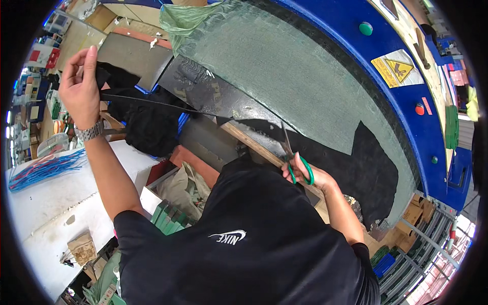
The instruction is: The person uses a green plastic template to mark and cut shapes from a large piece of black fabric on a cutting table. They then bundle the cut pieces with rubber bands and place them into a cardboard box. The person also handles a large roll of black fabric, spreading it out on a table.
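holding, left hand (81, 89): raised at far left, thumb up, fingers curled in; seems closed on the end of the black strip (147, 101), exact pinch point hidden.
strip, why so: probably held out to keep it taut; runs nearly straight toward the blades.
cutting tool, right hand (319, 178): closed round the loops of the green-handled scissors (288, 150), blades pointing away from the body; blade spread hard to tell.
scissors, why there: blades at the black sheet's edge, near where the strip seems to join it; likely set to follow that edge.
black sheet (330, 158): spread flat, right of the blades, partly over the grey-green bed (284, 66); the bed likely supports it.
left wrist: metal wristwatch (89, 132).
beside the strip: heap of black material (150, 129).
shirt (254, 264): black, white logo and lettering on it.
blue frame (325, 20): green button (365, 28), red button (420, 109) with small red label (426, 106).
warning sticker (397, 68): yellow and white, triangle with hand pictogram, some print.
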### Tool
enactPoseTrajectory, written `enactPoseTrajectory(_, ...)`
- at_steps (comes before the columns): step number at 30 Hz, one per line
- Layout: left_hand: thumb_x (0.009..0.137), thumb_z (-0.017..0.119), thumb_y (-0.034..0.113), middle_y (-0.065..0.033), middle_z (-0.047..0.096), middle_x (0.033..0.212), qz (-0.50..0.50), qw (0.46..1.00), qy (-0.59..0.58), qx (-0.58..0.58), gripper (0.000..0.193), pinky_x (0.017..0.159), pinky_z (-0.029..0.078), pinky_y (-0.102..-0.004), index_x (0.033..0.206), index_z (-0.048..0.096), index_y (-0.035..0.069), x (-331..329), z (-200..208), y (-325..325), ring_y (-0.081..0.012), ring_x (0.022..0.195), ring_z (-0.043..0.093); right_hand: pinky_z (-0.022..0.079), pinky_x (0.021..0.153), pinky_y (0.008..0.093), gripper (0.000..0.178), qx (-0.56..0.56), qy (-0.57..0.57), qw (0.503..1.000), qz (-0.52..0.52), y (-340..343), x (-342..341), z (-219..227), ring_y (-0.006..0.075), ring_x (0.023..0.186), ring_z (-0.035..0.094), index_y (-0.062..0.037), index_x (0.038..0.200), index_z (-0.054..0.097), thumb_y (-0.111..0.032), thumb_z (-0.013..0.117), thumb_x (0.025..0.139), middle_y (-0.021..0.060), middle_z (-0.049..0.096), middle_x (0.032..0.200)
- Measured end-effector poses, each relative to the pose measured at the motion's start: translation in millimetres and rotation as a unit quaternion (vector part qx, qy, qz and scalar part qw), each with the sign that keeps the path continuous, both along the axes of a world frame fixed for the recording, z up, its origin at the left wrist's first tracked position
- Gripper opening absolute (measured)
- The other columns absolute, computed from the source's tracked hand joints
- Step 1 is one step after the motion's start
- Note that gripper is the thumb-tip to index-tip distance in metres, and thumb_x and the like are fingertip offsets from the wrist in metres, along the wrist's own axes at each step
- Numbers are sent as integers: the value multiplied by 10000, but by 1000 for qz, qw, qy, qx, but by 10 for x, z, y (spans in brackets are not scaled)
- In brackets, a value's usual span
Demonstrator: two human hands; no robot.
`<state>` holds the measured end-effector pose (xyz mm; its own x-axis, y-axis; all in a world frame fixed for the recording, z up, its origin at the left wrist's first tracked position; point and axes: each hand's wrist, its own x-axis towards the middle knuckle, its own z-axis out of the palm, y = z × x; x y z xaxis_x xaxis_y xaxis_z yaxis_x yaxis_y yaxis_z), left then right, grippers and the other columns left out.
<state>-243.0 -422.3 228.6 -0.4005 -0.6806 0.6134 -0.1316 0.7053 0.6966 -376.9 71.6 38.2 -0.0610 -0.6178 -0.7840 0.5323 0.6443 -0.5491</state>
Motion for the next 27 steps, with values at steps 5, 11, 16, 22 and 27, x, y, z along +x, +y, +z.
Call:
enactPoseTrajectory(5,914,749,145,-23,680,936,12,1000,14,-4,191,748,460,-184,1024,704,-5,150,276,371,-51,837,587,478,800,318,914,-58,-43,987,-143,-294,127,-370,188,828,612,-48,1054,601,-860,223,871,45,574,900)
enactPoseTrajectory(11,930,716,94,-3,669,956,15,999,-37,-21,141,732,448,-186,1037,694,5,475,540,808,-47,834,574,420,462,310,564,-80,138,949,-271,-536,304,-458,161,471,523,-65,747,543,-558,465,1010,37,496,576)
enactPoseTrajectory(16,932,716,113,-4,670,963,39,997,-61,-15,150,753,461,-205,1038,689,10,687,554,839,-56,850,579,341,386,284,415,-105,170,923,-329,-447,363,-509,109,409,429,-111,699,474,-368,586,1004,-20,427,523)
enactPoseTrajectory(22,925,716,141,-7,664,896,134,989,-48,-39,164,753,474,-226,1006,686,2,1152,778,316,-71,813,591,328,363,276,422,-81,204,928,-301,-413,162,-470,97,388,415,-125,673,462,-365,601,991,-26,413,517)
enactPoseTrajectory(27,907,721,240,-15,643,767,203,968,-111,-97,224,693,476,-272,961,703,24,1406,566,-537,-107,723,589,357,360,281,461,-63,250,932,-256,-242,58,-423,119,379,451,-70,667,522,-381,574,1004,5,447,515)
